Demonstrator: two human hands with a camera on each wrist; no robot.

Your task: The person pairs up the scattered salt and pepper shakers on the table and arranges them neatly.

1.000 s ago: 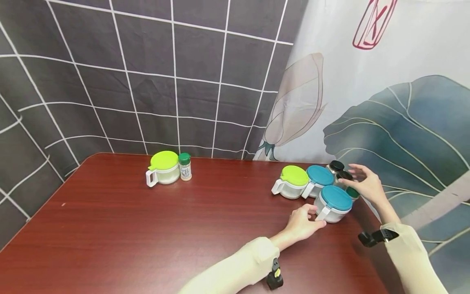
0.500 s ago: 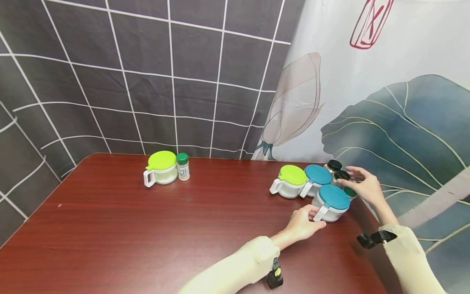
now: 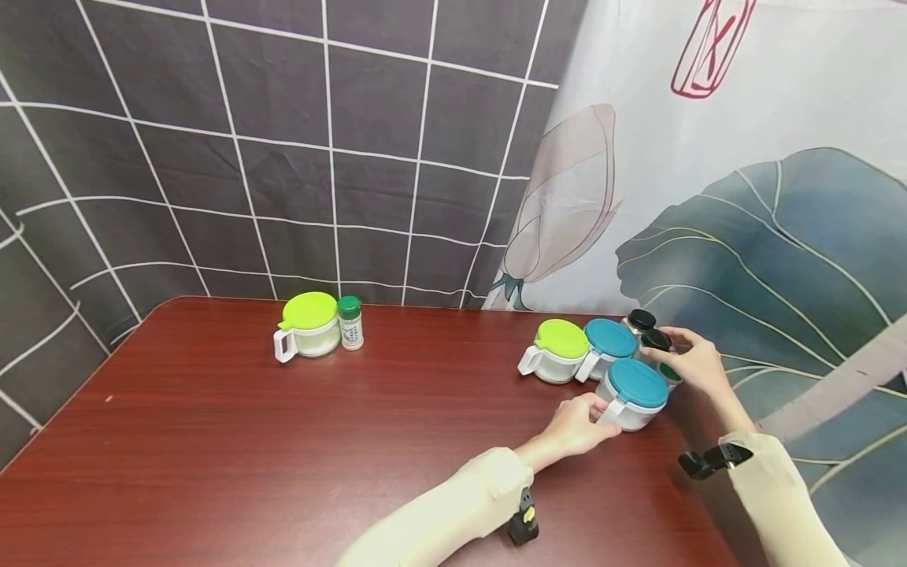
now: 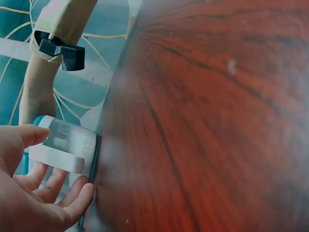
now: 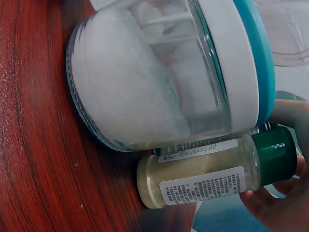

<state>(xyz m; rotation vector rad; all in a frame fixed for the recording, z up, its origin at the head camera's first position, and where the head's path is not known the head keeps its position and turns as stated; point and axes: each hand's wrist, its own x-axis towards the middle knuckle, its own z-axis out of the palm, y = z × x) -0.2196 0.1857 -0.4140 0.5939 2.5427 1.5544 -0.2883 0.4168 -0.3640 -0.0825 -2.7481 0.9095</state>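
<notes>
At the right of the head view, my left hand (image 3: 575,426) holds the white handle of the front blue-lidded jar (image 3: 638,384). In the left wrist view its fingers curl round the handle (image 4: 58,158). My right hand (image 3: 697,364) pinches the front black-capped bottle (image 3: 656,339) near its cap, behind that jar. A green-capped bottle (image 5: 207,179) leans close beside the jar (image 5: 125,77) in the right wrist view, with right-hand fingers behind its cap. Another black-capped bottle (image 3: 641,319) stands at the back.
A second blue-lidded jar (image 3: 610,339) and a green-lidded jar (image 3: 561,339) stand left of the held jar. Far left on the table (image 3: 283,441) are another green-lidded jar (image 3: 309,313) and a green-capped shaker (image 3: 350,324). Curtains hang behind.
My right hand's thumb and fingers have closed in on the front black cap. My left hand stays at the jar's handle. The head view has shifted slightly.
</notes>
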